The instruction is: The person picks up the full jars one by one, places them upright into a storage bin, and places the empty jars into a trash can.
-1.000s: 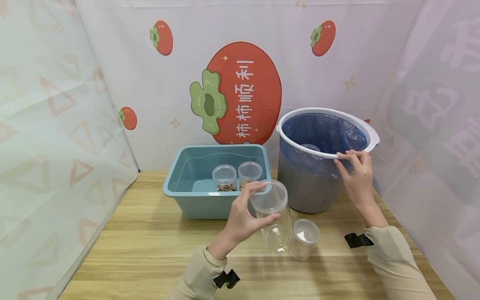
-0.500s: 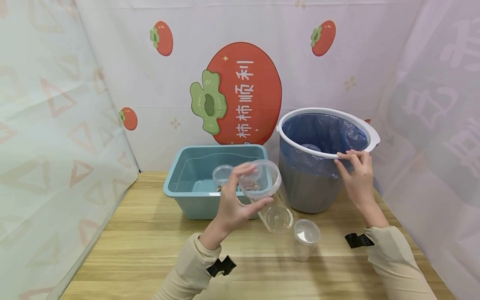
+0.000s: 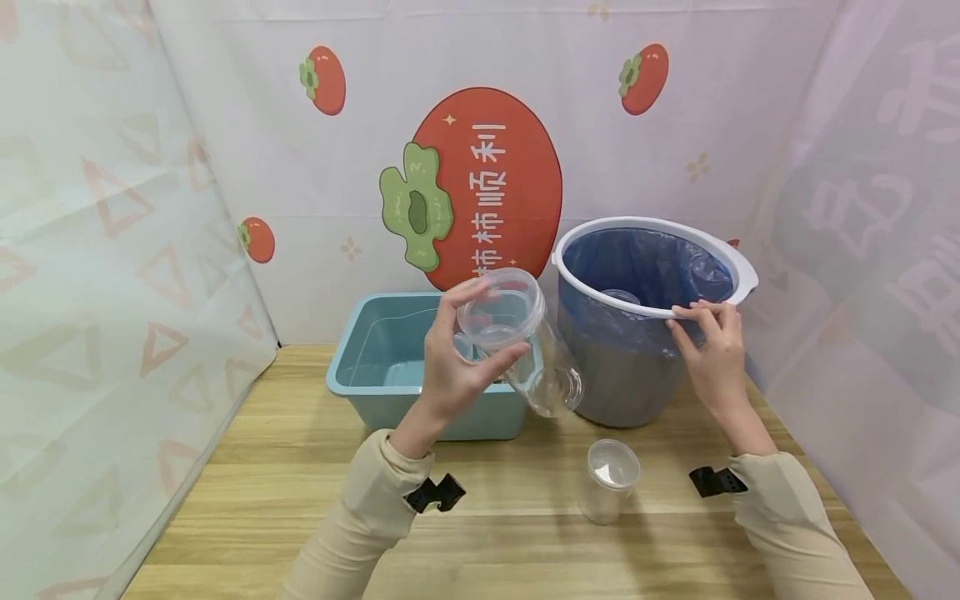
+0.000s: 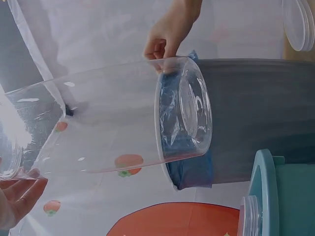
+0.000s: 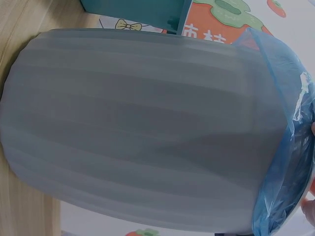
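My left hand (image 3: 450,367) grips a tall clear plastic jar (image 3: 553,371) near its lidded top, thumb on one side and fingers on the other. The jar looks empty and tilts, its base toward the bin; it is raised in front of the teal basin (image 3: 420,390). With fingers and thumb, my right hand (image 3: 716,354) pinches the white rim (image 3: 637,312) of a grey trash bin (image 3: 622,392) lined with a blue bag (image 3: 660,258). Jars in the basin are largely hidden by my left hand and the held jar.
A smaller clear lidded jar (image 3: 611,475) stands on the wooden table (image 3: 510,542) in front of the bin. Inside the bin, a clear round lid or jar top (image 3: 621,296) shows. Printed cloth (image 3: 337,167) walls the table at the back and sides.
My left hand has lifted the tall jar up and to the left, away from the small jar, tilting it more. My right hand has stayed on the bin's rim.
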{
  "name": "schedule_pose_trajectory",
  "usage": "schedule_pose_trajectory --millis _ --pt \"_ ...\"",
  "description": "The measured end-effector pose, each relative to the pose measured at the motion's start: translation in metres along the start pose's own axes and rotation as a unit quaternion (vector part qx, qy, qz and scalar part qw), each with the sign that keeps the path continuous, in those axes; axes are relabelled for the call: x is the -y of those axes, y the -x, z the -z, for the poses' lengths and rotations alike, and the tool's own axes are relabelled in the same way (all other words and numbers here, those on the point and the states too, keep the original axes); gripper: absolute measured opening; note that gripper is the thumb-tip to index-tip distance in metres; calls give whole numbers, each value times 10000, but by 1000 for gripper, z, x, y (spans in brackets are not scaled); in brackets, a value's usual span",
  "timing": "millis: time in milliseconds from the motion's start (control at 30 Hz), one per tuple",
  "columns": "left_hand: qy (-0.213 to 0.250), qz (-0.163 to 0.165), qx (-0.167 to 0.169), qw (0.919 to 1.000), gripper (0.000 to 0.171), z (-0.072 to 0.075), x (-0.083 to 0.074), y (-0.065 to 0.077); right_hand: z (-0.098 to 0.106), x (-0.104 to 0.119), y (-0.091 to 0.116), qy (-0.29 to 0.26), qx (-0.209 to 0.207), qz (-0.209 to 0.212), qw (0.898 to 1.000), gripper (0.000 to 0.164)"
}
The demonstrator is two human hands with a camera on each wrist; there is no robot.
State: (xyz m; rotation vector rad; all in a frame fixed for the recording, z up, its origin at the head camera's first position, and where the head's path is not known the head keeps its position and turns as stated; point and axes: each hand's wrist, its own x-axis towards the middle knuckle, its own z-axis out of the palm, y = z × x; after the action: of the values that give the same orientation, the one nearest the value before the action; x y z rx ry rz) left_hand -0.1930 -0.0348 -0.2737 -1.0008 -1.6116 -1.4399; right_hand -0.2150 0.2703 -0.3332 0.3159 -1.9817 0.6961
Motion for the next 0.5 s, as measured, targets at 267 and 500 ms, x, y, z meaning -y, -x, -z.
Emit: schedule_pose_trajectory --millis 267,500 --pt "64 134 -143 9998 70 0 5 -20 -2 2 0 -21 -126 -29 9999 24" --pt "262 540 -184 9980 71 -1 10 -39 -1 1 0 1 -80 -19 10000 24"
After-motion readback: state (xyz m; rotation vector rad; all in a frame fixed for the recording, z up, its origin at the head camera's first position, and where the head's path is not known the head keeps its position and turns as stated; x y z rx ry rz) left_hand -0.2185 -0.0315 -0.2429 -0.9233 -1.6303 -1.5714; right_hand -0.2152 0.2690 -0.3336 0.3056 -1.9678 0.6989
